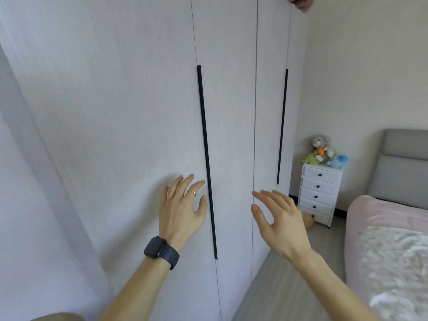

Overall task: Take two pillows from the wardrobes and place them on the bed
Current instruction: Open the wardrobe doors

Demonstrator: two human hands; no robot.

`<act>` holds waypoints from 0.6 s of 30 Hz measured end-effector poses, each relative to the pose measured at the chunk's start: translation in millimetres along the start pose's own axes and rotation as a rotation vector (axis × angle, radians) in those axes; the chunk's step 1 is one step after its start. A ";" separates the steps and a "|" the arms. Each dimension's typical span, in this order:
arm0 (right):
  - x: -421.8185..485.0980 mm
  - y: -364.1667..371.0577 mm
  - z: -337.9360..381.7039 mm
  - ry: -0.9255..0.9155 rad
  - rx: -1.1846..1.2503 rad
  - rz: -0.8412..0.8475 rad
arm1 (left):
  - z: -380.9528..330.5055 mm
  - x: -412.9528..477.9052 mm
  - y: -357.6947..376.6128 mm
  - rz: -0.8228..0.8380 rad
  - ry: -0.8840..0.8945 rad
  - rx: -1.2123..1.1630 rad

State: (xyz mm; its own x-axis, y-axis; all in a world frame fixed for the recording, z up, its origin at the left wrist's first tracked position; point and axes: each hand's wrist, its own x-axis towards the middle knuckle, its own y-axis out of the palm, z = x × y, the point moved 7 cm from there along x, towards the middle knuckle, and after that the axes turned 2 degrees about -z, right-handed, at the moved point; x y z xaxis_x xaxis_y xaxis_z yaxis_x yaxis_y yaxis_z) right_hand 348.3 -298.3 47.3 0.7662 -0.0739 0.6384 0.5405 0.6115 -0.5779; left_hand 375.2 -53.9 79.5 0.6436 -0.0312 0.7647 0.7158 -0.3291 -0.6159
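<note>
My left hand (183, 205) and right hand (278, 218), both spread empty, reach the shut pale woodgrain wardrobe doors (139, 112); no pillows out yet.

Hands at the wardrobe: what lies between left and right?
Head view: between left hand and right hand, a long black handle and bare closed door panel.

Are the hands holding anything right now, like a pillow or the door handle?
Nothing is held. The left hand is open beside the long black handle of the closed wardrobe, and the right hand is open too.
</note>
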 end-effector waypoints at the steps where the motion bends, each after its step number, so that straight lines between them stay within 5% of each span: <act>1: 17.1 9.4 -6.0 -0.007 0.014 0.000 | -0.3 13.3 9.7 -0.020 0.017 0.026; 9: 129.7 82.0 -35.2 -0.118 0.162 0.044 | -1.5 84.0 60.6 -0.251 0.136 0.246; 18: 253.7 158.0 -16.9 -0.578 0.377 -0.001 | 0.5 126.3 97.9 -0.426 -0.122 0.488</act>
State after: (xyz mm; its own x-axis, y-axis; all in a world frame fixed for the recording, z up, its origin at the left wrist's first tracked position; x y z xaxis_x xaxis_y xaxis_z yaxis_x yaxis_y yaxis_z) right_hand 633.9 -233.7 109.4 0.4009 0.2933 0.8679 0.3028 0.8517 -0.4277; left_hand 526.8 -89.6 115.7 0.2825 0.1237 0.9512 0.9369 0.1772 -0.3013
